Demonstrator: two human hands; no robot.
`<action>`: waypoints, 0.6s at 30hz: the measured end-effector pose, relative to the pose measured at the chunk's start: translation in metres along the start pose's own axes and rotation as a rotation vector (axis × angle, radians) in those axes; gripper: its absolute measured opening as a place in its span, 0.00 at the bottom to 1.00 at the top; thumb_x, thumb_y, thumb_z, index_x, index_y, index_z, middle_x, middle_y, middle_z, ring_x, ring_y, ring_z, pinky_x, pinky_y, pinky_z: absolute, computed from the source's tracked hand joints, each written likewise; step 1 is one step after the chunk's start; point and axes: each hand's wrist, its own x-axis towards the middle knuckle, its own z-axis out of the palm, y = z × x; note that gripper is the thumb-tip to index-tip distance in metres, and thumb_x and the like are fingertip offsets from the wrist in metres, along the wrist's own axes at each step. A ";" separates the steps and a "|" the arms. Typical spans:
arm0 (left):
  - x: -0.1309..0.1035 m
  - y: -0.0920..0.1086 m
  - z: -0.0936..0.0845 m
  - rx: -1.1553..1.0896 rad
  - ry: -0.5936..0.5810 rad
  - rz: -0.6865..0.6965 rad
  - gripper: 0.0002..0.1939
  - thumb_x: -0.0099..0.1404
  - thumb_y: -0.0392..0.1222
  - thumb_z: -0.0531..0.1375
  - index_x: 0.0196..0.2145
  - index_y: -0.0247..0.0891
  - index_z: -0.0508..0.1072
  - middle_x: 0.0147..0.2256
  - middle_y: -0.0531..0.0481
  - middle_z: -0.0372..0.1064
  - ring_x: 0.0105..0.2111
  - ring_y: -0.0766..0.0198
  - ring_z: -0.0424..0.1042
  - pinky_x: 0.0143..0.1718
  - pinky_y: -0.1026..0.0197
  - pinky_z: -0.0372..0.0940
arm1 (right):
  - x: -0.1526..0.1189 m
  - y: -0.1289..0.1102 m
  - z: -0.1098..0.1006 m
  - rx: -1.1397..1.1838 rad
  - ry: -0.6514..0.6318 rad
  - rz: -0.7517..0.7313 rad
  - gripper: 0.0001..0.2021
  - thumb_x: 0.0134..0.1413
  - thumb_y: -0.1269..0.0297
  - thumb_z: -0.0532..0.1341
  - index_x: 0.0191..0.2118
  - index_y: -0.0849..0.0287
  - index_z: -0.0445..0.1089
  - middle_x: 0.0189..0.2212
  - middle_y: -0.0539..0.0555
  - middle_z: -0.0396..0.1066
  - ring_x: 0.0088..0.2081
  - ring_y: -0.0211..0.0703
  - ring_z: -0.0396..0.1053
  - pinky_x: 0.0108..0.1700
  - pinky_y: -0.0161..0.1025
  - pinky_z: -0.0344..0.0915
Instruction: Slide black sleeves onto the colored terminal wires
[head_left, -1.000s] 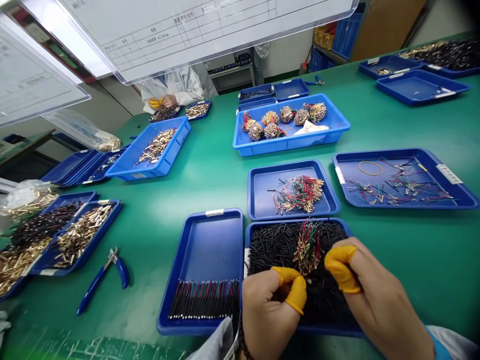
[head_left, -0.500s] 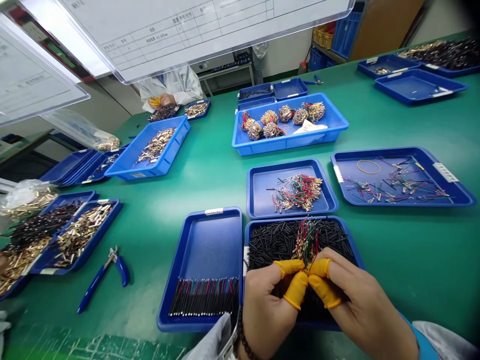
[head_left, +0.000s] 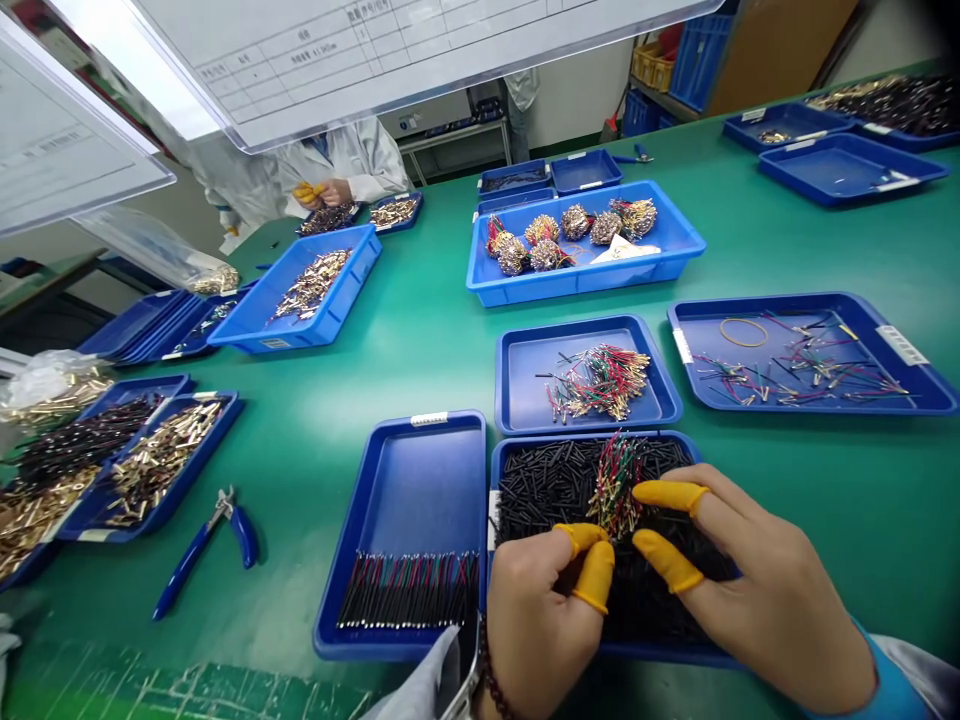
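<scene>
Yellow finger cots cover the thumb and index finger of both my hands. My left hand [head_left: 551,600] is pinched closed at the near end of a bundle of thin coloured wires [head_left: 616,480]; what sits between its fingertips is too small to make out. Thumb and index finger of my right hand [head_left: 750,580] are spread apart, just right of the bundle. Beneath both hands is a tray of short black tubes [head_left: 547,490], on which the wires lie. To the left, a blue tray [head_left: 424,470] holds a row of wires with black sleeves [head_left: 409,592].
Behind are a tray with loose wires [head_left: 611,380] and another with scattered wires [head_left: 810,365]. A blue bin [head_left: 585,285] holds wire bundles. Blue-handled cutters [head_left: 210,545] lie left, near trays of brass parts [head_left: 165,455]. A co-worker [head_left: 341,165] sits across the table.
My right hand has moved right, away from my left, and its thumb and index finger have opened. My left hand stays pinched in nearly the same place.
</scene>
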 end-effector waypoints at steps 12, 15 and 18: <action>-0.007 0.012 0.003 -0.277 -0.063 -0.043 0.16 0.62 0.37 0.55 0.19 0.34 0.74 0.14 0.51 0.67 0.14 0.71 0.62 0.18 0.70 0.57 | -0.006 -0.016 0.016 0.730 -0.075 0.354 0.04 0.56 0.65 0.56 0.30 0.57 0.64 0.29 0.51 0.64 0.30 0.39 0.65 0.30 0.32 0.65; -0.009 0.012 0.004 -0.462 -0.069 -0.178 0.15 0.61 0.41 0.56 0.22 0.33 0.76 0.13 0.51 0.65 0.12 0.72 0.58 0.14 0.71 0.55 | -0.009 -0.019 0.020 0.874 -0.005 0.357 0.05 0.57 0.64 0.56 0.31 0.56 0.64 0.26 0.50 0.62 0.28 0.38 0.64 0.28 0.31 0.65; -0.009 0.011 0.005 -0.627 -0.177 -0.293 0.17 0.59 0.49 0.59 0.27 0.32 0.78 0.14 0.50 0.66 0.11 0.73 0.57 0.11 0.71 0.52 | -0.007 -0.018 0.017 0.929 -0.010 0.320 0.06 0.56 0.64 0.56 0.30 0.57 0.65 0.25 0.50 0.60 0.26 0.37 0.61 0.26 0.31 0.63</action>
